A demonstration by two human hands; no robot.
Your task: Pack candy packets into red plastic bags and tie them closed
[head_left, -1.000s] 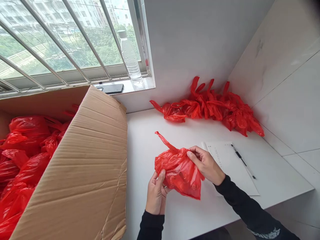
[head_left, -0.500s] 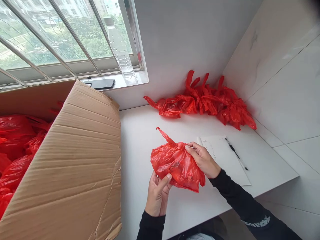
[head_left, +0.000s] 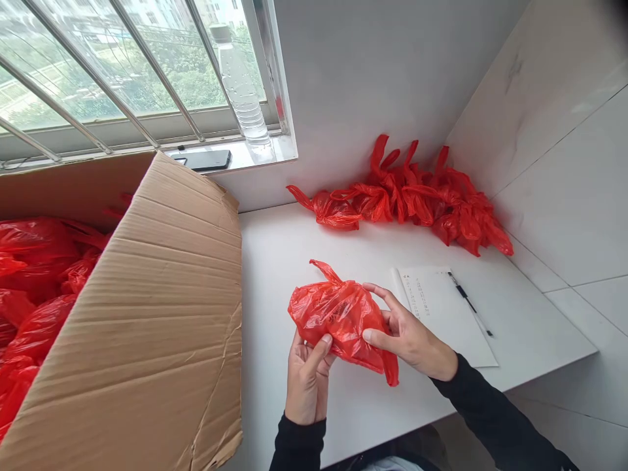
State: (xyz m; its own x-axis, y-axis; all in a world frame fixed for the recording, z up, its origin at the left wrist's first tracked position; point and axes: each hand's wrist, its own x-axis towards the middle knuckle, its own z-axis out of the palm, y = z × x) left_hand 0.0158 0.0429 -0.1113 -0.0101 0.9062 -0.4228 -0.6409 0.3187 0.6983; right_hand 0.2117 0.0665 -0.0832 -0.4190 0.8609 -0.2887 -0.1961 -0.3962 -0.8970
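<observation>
1. Two bare hands meet over the white table [head_left: 294, 248] in the head view, both on one small red plastic bag [head_left: 338, 314] held just above the tabletop, near its front edge.
2. The left hand [head_left: 307, 379] comes up from below, with its thumb pressed on the bag's lower front and its fingers closed behind.
3. The right hand [head_left: 409, 337] grips the bag's right side, pinching it between the thumb in front and the fingers, which curl over the top and back.
4. By its crinkles the film looks thin, soft and slippery. The bag seems light, and what is inside cannot be made out. The twisted tail [head_left: 324, 269] at its top left looks like the firmest place to take hold.
5. An open cardboard box [head_left: 157, 314] stands just left of the hands, holding more red bags [head_left: 34, 275].
6. A row of similar tied bags [head_left: 417, 199] lies along the far wall, well apart from the hands.
7. A sheet of paper [head_left: 446, 320] with a pen [head_left: 468, 304] on it lies just right of the right hand.
8. A water bottle [head_left: 240, 91] and a phone [head_left: 206, 159] sit on the window sill.
</observation>
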